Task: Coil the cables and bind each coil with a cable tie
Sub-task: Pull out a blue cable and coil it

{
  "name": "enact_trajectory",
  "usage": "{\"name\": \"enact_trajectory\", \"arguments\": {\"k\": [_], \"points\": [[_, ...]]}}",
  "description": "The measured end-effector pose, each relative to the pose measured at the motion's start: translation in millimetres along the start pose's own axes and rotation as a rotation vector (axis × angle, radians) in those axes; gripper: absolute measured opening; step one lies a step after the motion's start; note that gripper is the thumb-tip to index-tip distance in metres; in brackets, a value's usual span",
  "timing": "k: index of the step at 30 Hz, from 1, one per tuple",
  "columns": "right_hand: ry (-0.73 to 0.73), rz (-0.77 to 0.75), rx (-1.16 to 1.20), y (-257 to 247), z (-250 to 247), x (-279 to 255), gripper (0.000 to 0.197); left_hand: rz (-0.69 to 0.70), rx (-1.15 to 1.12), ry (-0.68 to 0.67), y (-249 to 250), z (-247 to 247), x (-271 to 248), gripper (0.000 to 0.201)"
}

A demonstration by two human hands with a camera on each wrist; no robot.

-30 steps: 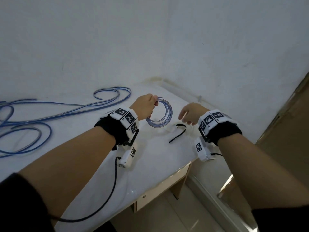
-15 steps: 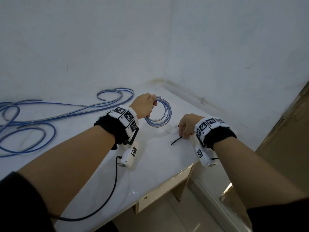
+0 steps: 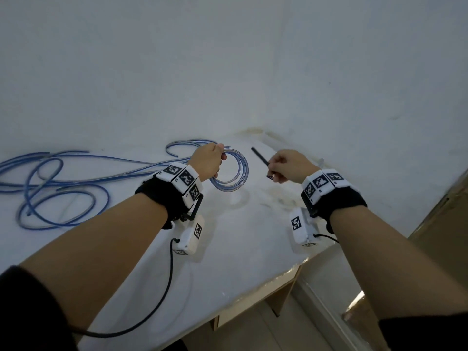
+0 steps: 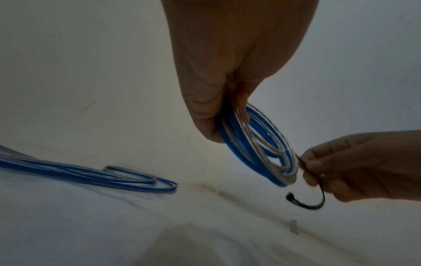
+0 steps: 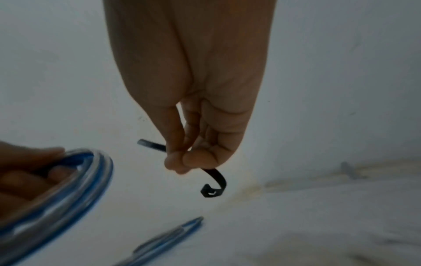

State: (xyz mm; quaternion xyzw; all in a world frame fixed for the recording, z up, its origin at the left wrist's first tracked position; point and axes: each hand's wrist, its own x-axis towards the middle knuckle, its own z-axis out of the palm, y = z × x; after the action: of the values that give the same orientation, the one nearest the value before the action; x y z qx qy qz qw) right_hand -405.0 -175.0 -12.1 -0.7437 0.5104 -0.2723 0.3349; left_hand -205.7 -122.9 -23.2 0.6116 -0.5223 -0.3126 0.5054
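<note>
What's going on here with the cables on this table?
A person is bundling cable. Their left hand grips a small coil of blue and clear cable, held up off the white table. Their right hand pinches a black plastic cable tie, not yet wrapped around the coil. More loose blue cables lie uncoiled on the table to the left.
</note>
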Motion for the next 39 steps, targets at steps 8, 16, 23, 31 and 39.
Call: {"name": "enact_trajectory", "arguments": {"k": [8, 16, 23, 31, 39], "points": [[-0.087, -0.183, 0.829, -99.2, 80.7, 9.2, 0.021, -0.017, 0.035, 0.239, -23.4, -87.8, -7.4, 0.036], [-0.35, -0.276, 0.813, -174.2, 193.0, 14.1, 0.017, -0.042, 0.029, 0.522, -45.4, -193.0, -27.4, 0.035], [-0.347, -0.446, 0.764, -209.6, 255.3, 21.2, 0.015, 0.003, 0.032, 0.641, -61.2, -242.3, -34.0, 0.036], [-0.289, -0.483, 0.909, -212.9, 287.7, 21.4, 0.011, 0.126, 0.162, 0.651, -75.0, -259.8, -35.0, 0.035], [-0.276, -0.547, 0.975, -197.0, 291.2, 25.5, 0.014, 0.181, 0.392, 0.6, -73.7, -258.7, -34.5, 0.035]]}}
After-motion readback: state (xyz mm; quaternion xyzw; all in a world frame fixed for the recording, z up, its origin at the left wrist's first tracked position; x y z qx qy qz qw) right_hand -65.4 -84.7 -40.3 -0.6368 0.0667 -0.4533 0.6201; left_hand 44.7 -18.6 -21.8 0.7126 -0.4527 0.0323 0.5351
